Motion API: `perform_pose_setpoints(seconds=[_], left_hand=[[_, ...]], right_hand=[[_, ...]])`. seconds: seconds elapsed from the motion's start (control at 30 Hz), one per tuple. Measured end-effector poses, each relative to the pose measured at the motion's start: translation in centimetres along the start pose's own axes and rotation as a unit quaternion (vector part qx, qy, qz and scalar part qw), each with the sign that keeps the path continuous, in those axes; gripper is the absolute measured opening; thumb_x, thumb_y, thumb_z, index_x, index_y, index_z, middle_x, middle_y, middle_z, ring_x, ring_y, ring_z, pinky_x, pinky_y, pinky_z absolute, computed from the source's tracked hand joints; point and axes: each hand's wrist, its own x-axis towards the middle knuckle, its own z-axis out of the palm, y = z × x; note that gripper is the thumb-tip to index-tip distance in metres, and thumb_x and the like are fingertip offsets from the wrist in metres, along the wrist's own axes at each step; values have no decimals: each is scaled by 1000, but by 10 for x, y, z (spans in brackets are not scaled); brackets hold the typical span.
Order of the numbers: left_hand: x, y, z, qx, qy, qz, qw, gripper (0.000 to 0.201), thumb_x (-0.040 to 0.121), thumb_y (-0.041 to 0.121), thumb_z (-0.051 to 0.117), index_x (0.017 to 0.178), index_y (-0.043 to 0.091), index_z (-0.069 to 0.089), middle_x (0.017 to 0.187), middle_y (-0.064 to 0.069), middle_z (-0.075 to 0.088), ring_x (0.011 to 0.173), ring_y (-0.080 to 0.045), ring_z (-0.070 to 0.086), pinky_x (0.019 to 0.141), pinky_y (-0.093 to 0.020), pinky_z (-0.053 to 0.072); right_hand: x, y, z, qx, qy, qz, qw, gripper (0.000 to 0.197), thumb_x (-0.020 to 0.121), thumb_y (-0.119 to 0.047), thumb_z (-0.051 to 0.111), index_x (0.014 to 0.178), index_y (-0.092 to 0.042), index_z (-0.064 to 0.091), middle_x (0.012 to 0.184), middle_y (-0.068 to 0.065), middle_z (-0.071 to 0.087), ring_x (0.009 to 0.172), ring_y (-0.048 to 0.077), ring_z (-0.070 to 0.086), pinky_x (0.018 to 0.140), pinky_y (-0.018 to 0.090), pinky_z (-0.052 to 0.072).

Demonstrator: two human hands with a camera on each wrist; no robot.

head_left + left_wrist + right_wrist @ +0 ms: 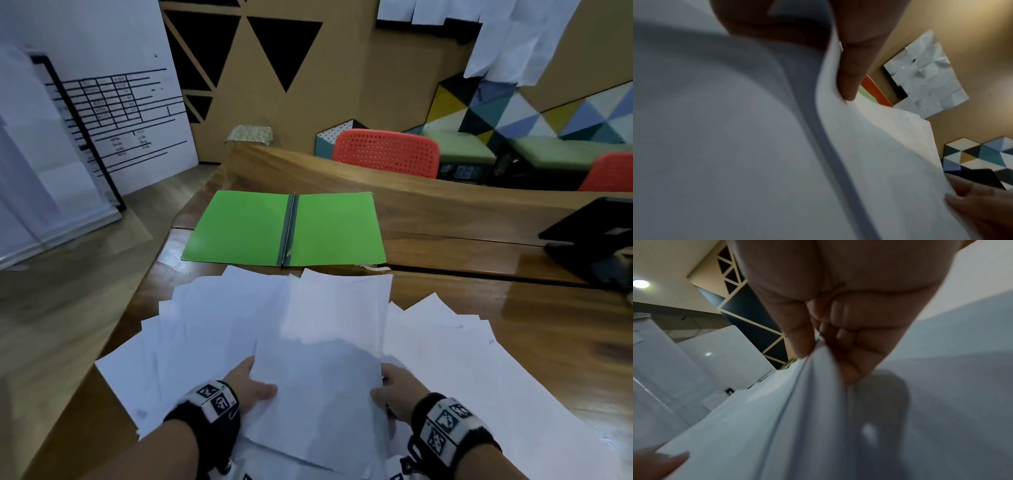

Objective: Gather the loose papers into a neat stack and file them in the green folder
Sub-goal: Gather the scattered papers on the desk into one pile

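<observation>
Several white papers (239, 325) lie fanned across the near part of the wooden table (513, 329). On top of them a small bundle of sheets (318, 387) is held by both side edges. My left hand (251, 383) grips its left edge, thumb on top, as the left wrist view shows with the thumb (851, 68) pressing the paper (869, 154). My right hand (394, 390) pinches the right edge; the right wrist view shows thumb and curled fingers (849, 344) closed on the sheets (789, 426). The green folder (284, 229) lies open flat just beyond the papers.
A black device (592, 236) sits at the table's right edge. Red chairs (387, 152) stand behind the far side of the table. A whiteboard (113, 113) leans at the left, over the wooden floor. More white sheets (513, 37) hang at the upper right.
</observation>
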Motion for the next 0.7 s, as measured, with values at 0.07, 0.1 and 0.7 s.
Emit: perform_pose_setpoints(seconds=[0.07, 0.1, 0.7], left_hand=[[0, -5, -4, -23, 34, 6, 999, 66, 78, 9, 69, 135, 4, 38, 133, -15, 53, 104, -22, 56, 82, -23, 39], [1, -8, -8, -56, 43, 13, 997, 60, 73, 5, 73, 127, 5, 48, 127, -17, 58, 97, -24, 60, 78, -25, 43], [17, -34, -16, -99, 54, -33, 993, 34, 75, -1, 71, 108, -2, 61, 99, -11, 61, 90, -22, 56, 81, -29, 41]], right_hand=[[-1, 8, -15, 45, 52, 26, 997, 32, 80, -2, 54, 111, -6, 61, 90, 11, 67, 79, 27, 62, 71, 33, 52], [-3, 15, -28, 39, 113, 49, 992, 34, 82, -4, 56, 116, -5, 60, 99, 13, 67, 88, 28, 62, 80, 35, 50], [12, -5, 19, 86, 89, 37, 992, 21, 80, -13, 60, 100, -11, 66, 92, 8, 67, 84, 25, 62, 74, 30, 52]])
